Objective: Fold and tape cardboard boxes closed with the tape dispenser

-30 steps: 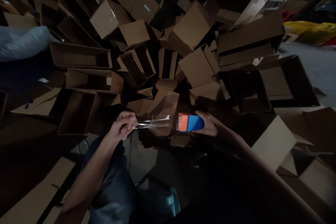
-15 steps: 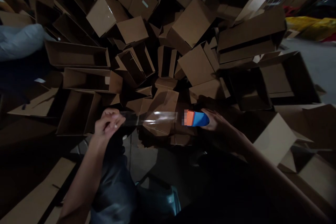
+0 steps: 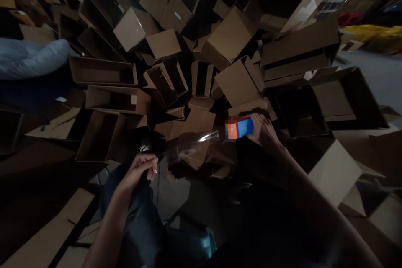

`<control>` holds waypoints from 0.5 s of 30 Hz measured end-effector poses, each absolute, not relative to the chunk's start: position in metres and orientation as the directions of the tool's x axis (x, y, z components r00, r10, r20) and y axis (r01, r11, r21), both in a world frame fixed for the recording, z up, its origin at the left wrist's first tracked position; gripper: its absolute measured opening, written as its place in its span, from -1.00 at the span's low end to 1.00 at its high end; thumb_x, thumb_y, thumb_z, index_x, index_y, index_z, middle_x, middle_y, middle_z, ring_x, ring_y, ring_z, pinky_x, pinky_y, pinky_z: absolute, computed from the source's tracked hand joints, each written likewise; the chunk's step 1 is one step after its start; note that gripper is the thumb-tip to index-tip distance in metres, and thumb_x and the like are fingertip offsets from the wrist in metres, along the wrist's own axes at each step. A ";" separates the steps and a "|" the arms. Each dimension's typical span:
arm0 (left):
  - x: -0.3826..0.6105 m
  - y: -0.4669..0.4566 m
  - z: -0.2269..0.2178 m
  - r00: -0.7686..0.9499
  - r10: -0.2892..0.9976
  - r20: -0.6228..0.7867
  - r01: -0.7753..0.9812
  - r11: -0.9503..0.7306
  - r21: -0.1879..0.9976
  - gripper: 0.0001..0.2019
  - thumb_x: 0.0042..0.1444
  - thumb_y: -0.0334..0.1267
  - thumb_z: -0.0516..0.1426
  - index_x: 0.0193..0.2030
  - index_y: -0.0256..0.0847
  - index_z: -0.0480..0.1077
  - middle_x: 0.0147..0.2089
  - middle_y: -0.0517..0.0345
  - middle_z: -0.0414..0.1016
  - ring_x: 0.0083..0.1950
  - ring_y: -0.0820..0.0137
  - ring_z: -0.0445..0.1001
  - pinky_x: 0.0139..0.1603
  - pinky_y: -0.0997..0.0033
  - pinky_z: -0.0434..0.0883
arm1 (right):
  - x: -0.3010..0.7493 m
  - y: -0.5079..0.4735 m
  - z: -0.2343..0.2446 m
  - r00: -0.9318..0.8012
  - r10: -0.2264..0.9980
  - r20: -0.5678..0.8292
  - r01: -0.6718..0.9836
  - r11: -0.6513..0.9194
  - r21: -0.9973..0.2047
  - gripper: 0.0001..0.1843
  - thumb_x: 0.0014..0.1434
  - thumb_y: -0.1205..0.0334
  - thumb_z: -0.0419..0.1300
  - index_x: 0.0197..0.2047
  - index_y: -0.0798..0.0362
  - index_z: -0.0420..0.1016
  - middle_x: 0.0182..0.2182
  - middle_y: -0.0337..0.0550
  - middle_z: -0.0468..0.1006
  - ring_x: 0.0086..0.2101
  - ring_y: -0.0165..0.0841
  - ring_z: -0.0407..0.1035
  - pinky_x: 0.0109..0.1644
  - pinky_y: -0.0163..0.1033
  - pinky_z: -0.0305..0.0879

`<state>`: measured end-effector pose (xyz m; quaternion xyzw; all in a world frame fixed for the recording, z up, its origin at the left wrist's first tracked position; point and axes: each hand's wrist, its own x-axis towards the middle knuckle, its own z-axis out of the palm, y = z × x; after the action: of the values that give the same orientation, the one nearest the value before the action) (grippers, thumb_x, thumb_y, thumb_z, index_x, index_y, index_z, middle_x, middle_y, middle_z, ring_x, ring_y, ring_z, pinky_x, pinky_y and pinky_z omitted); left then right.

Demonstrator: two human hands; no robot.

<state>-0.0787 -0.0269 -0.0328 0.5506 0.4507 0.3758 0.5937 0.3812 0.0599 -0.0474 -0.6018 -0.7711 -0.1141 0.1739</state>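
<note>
My right hand grips a hand-held tape dispenser with a blue body and orange end. A strip of clear packing tape runs from the dispenser, slanting down to the left. My left hand pinches the strip's far end, lower than my right hand. The strip hangs over an open cardboard box. The tape roll is hidden inside the dispenser. A dark object with a white mark sits just above my left hand; I cannot tell what it is.
A dense heap of open, flattened and tilted cardboard boxes fills most of the view. A pale blue-grey sack lies at the left. Yellow bags lie beyond the heap on a grey floor. A teal object is below.
My hands have moved apart, drawing out a longer tape strip. My right hand has risen with the dispenser, and my left hand has dropped, so the strip now slants instead of lying level.
</note>
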 end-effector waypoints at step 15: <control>-0.030 -0.099 -0.117 -0.216 0.967 -0.139 0.161 0.176 0.971 -0.38 -0.10 0.25 0.31 -0.75 -0.19 0.19 -0.74 0.24 0.22 -0.65 0.53 0.15 -0.55 0.48 0.14 | 0.324 0.080 -0.010 -0.139 0.796 0.590 0.962 0.250 -0.110 -0.45 0.14 0.47 0.00 0.21 0.08 0.26 0.20 0.15 0.37 0.10 -0.01 0.36 0.03 0.01 0.40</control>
<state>-0.0297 -0.0986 -0.1170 0.4478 0.6294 0.4601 0.4378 0.3244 0.0801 -0.0100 -0.5938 -0.7399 -0.1492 0.2787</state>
